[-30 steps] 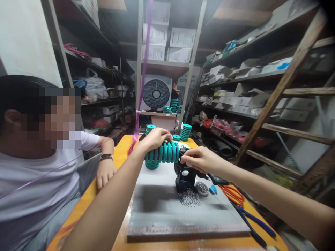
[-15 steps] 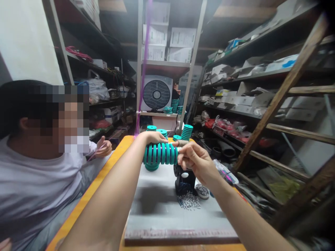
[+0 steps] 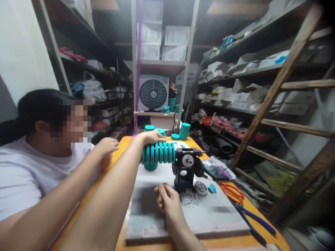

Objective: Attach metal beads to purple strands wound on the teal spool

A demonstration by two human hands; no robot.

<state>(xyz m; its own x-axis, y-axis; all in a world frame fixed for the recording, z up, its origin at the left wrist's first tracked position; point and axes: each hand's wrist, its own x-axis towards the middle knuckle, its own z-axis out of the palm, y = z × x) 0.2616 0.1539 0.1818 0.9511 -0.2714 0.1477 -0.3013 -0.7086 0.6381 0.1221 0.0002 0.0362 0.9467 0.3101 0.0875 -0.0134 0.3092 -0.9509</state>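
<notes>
My left hand (image 3: 151, 137) is draped over the top of a row of green spools (image 3: 158, 153) mounted on the side of a black winding machine (image 3: 183, 176); its fingertips curl behind the row, partly hidden. Dark purple line shows in the gaps between the spools. Lower down, my right hand (image 3: 169, 199) hovers over the grey board (image 3: 217, 218), its fingers pinched together; I cannot make out what is in them. Small silver pieces (image 3: 190, 200) lie loose by the machine's foot, beside a round dish (image 3: 201, 189) of similar pieces.
A co-worker (image 3: 52, 150) sits at the left, an arm reaching to the yellow table (image 3: 125, 143). On the right lie orange-handled scissors (image 3: 232, 192), blue-handled pliers (image 3: 258, 218) and a plastic bag (image 3: 217, 166). Green spool stacks (image 3: 185, 131) and a fan (image 3: 153, 92) are behind.
My right hand has left the right end of the spool row and dropped to above the board. My left hand stays on the spools. The co-worker's arm has come forward.
</notes>
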